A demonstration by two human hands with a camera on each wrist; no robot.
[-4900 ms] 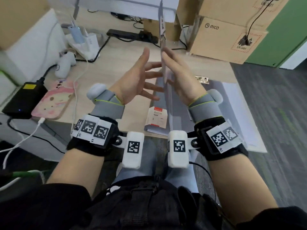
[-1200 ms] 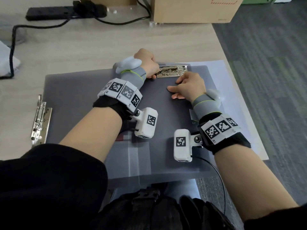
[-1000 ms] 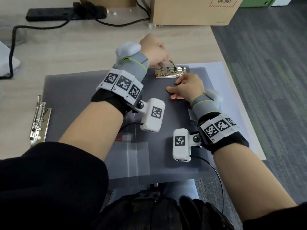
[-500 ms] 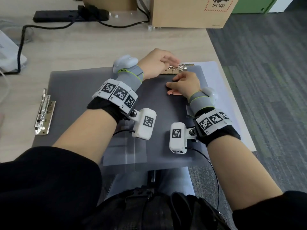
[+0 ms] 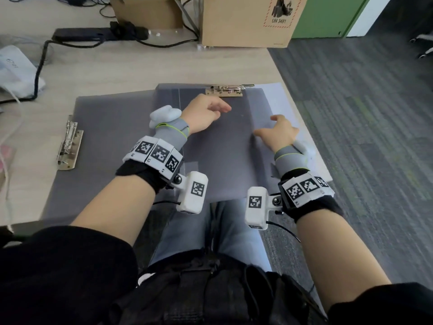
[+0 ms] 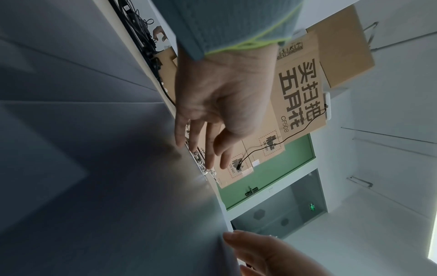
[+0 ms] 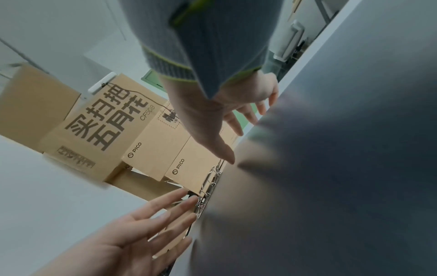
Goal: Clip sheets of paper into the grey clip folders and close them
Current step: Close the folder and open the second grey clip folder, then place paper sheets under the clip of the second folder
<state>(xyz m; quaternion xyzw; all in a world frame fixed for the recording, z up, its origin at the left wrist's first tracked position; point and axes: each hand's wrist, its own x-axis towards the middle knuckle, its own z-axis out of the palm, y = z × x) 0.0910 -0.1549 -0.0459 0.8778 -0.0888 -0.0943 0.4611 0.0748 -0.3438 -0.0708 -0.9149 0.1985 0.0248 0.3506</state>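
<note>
Two grey clip folders overlap on the wooden table. The right folder (image 5: 225, 151) has a brass clip (image 5: 228, 90) at its far edge, lying flat. The left folder (image 5: 105, 148) carries a second clip (image 5: 69, 143) on its left side. My left hand (image 5: 220, 109) hovers over the right folder just short of the clip, fingers relaxed and straight, holding nothing; the left wrist view shows its fingertips (image 6: 209, 160) near the clip (image 6: 201, 164). My right hand (image 5: 267, 125) lies with straight fingers at that folder's right edge. White paper (image 5: 278, 95) sticks out from under the folder on the right.
Cardboard boxes (image 5: 246, 19) stand at the back of the table, with a black power strip (image 5: 93, 34) and cables to their left. A white device (image 5: 14, 66) sits at the far left. The table's right edge (image 5: 281, 73) drops to grey carpet.
My left hand has let go of the far clip and drawn back toward me. My right hand has slid from the folder's middle to its right edge.
</note>
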